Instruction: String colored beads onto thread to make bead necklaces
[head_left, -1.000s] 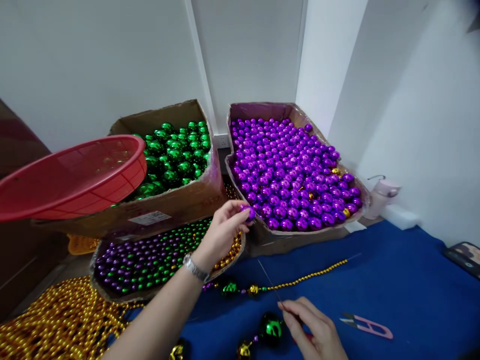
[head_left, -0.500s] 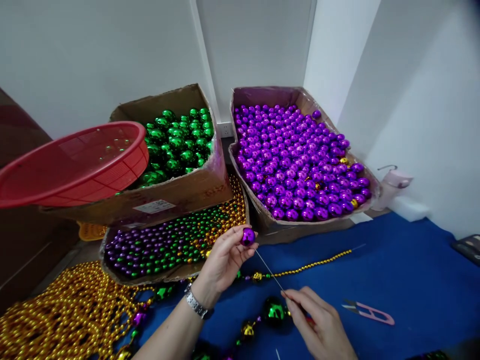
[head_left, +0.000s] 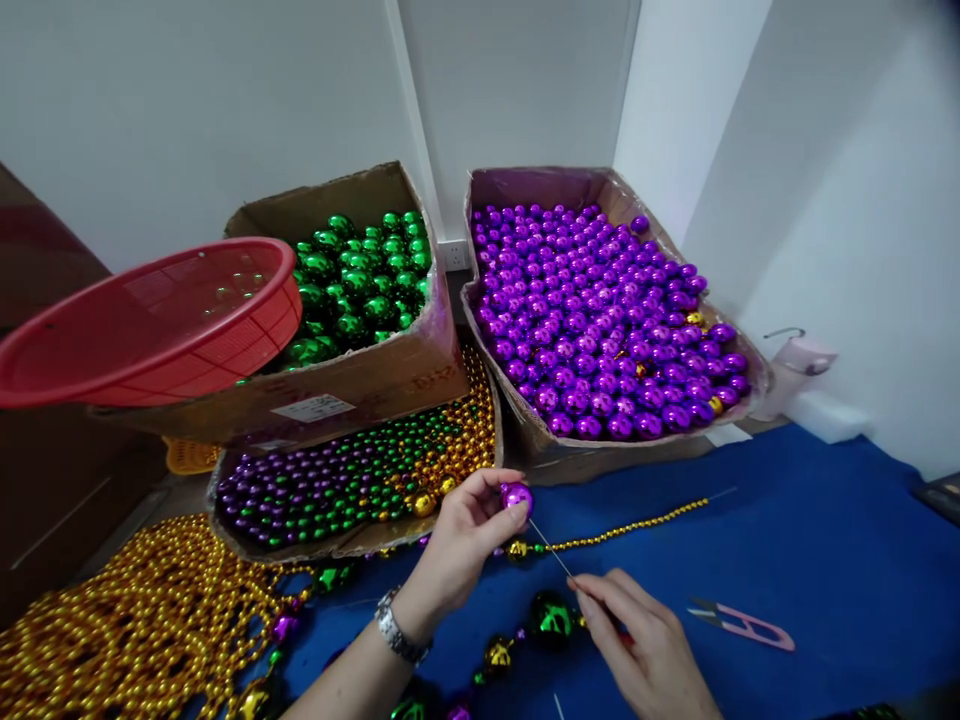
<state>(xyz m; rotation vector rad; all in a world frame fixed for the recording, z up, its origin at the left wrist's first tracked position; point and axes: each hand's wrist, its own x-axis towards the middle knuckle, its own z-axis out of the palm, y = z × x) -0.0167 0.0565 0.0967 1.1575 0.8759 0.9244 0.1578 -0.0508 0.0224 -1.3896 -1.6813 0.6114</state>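
Observation:
Between the thumb and fingers of my left hand (head_left: 469,535) is a shiny purple bead (head_left: 517,499). My right hand (head_left: 637,635) pinches the lower end of a long thin needle (head_left: 551,548), whose far end meets the underside of that bead; whether it has entered the hole I cannot tell. Beside my right hand, a large green bead (head_left: 551,618) and a gold bead (head_left: 498,654) lie strung together on the blue cloth (head_left: 825,540). A string of small gold beads (head_left: 637,525) stretches across the cloth behind my hands.
Behind stand cardboard boxes of purple beads (head_left: 585,330) and green beads (head_left: 352,270). A red basket (head_left: 150,330) rests on the green box. A low box of mixed small beads (head_left: 345,480) sits in front. Gold bead strands (head_left: 127,620) pile up left. Pink thread snips (head_left: 742,625) lie right.
My left hand has turned and shifted slightly right and down, its thumb now across the front of the purple bead. The needle still points up to the bead from my right hand.

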